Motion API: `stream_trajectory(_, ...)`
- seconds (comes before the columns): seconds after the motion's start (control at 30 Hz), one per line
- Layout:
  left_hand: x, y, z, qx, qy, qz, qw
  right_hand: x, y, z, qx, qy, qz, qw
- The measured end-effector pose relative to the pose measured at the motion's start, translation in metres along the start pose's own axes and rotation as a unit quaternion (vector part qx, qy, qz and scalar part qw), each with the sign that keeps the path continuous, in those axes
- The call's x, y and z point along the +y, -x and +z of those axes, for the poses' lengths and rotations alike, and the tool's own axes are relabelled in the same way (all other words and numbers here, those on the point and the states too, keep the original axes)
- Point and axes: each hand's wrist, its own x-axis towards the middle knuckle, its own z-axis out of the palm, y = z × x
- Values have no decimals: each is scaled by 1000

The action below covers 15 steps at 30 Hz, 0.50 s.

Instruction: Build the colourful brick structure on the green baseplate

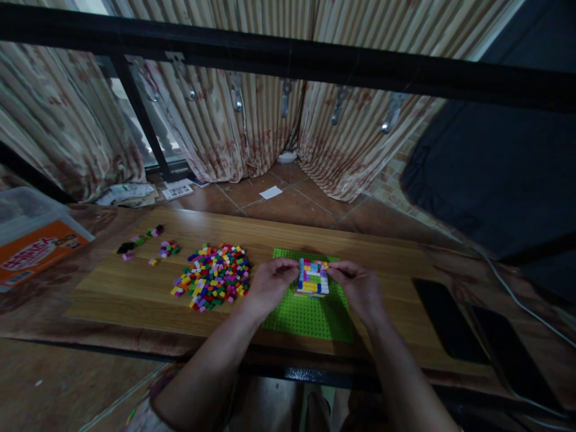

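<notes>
A small box-shaped structure of toy building bricks in many colours stands on a green studded baseplate. My left hand is closed, thumb and forefinger together at the structure's far left edge. On the opposite side, my right hand pinches at the far right corner, beside a yellow-orange brick. The two hands hold the structure between them. Fingertips partly hide its edges. To the left of the baseplate lies a heap of loose bricks in mixed colours.
Smaller groups of bricks lie farther left on the wooden board. A clear plastic tub with an orange label stands at the left. Two dark flat devices lie at the right, near a white cable. A black bar crosses above.
</notes>
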Motion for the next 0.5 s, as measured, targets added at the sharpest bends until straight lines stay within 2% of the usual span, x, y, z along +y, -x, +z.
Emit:
stream_trajectory(0.3, 2, 1, 1, -4, -11, 5, 1000, -9, -2, 3, 6, -15, -1, 1000)
stream_trajectory(0.5, 0, 1, 2, -12, -4, 3, 1000, -6, -7, 4, 2, -107, 45, 993)
